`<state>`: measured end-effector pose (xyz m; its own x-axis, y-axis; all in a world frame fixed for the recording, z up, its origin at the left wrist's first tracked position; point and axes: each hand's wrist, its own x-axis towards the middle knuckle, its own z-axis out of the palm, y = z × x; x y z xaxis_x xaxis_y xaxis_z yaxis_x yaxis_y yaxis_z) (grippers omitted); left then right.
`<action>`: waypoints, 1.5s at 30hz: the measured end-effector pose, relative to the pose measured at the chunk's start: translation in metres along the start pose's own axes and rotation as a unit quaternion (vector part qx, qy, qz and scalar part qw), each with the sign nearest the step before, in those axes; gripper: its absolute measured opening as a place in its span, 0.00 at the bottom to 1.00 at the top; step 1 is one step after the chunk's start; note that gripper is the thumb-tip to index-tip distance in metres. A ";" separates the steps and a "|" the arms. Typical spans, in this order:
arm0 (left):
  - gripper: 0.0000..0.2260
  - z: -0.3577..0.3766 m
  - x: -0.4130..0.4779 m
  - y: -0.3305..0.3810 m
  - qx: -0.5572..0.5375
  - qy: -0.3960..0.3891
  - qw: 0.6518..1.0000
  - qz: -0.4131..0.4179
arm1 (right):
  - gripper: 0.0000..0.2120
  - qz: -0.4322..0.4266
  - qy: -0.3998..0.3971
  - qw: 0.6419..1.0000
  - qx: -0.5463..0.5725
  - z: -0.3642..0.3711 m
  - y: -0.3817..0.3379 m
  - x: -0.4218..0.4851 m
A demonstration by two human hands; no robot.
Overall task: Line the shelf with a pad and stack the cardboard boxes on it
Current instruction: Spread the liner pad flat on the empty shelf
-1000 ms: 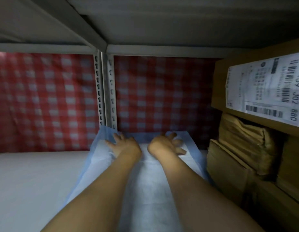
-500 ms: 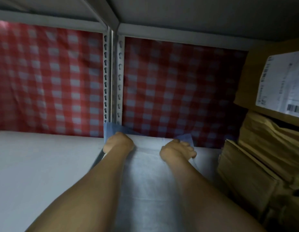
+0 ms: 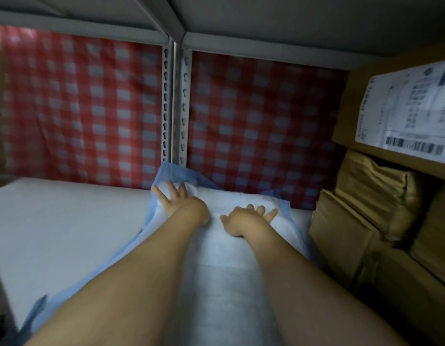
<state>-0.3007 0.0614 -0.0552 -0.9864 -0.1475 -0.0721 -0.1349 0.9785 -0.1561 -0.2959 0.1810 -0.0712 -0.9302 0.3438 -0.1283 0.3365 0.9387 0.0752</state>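
Observation:
A white pad with a blue border (image 3: 226, 265) lies lengthwise on the white shelf (image 3: 66, 226), reaching back to the checked wall, where its far blue edge curls up. My left hand (image 3: 177, 202) rests flat on the pad's far left corner, fingers spread. My right hand (image 3: 248, 217) lies flat on the pad near its far right corner, fingers apart. Neither hand grips anything. Cardboard boxes (image 3: 346, 236) stand stacked at the right of the shelf, the top one (image 3: 366, 101) bearing a white shipping label.
A red and white checked cloth (image 3: 86, 108) covers the back. A perforated metal upright (image 3: 175, 106) stands at the back middle, right behind the pad. The shelf above (image 3: 266, 18) hangs low overhead. Crumpled brown paper bundles (image 3: 376, 191) sit among the boxes.
Both hands went from curled at the pad's far end to flat with fingers spread. The pad's far edge now lies against the back wall, its blue rim turned up.

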 end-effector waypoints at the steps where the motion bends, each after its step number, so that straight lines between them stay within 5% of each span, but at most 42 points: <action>1: 0.29 0.000 -0.005 -0.003 0.007 -0.006 1.000 0.004 | 0.32 -0.001 -0.006 1.000 0.006 0.001 0.000 -0.004; 14: 0.36 0.015 -0.106 -0.053 0.058 -0.027 0.998 0.029 | 0.36 -0.033 -0.045 0.998 -0.026 0.001 0.031 -0.109; 22: 0.40 0.007 -0.185 -0.067 -0.026 -0.058 0.995 0.080 | 0.41 -0.024 -0.037 0.999 0.023 0.014 0.031 -0.191; 28: 0.23 0.017 -0.225 -0.094 -0.029 -0.021 0.978 0.206 | 0.51 -0.075 -0.057 0.993 0.067 0.017 0.033 -0.245; 34: 0.38 0.028 -0.262 -0.122 -0.095 -0.024 0.959 0.265 | 0.28 -0.133 -0.055 0.971 0.193 0.013 0.059 -0.296; 39: 0.23 0.031 -0.273 -0.127 -0.155 0.032 0.955 0.250 | 0.19 -0.130 0.032 0.984 0.118 0.031 0.073 -0.305; 41: 0.33 0.026 -0.275 -0.125 -0.249 -0.031 0.939 0.236 | 0.13 -0.131 0.033 0.977 0.164 0.027 0.076 -0.309; 43: 0.44 0.022 -0.277 -0.121 -0.351 -0.087 0.909 0.208 | 0.22 -0.120 -0.006 0.976 0.184 0.020 0.077 -0.314; 45: 0.42 0.025 -0.275 -0.118 -0.386 -0.055 0.908 0.155 | 0.37 -0.102 -0.025 0.981 0.164 0.017 0.075 -0.314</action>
<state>-0.0110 -0.0169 -0.0414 -0.9784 0.1810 -0.1001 0.0805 0.7792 0.6216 0.0238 0.1445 -0.0423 -0.9776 0.1416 -0.1560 0.1810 0.9436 -0.2773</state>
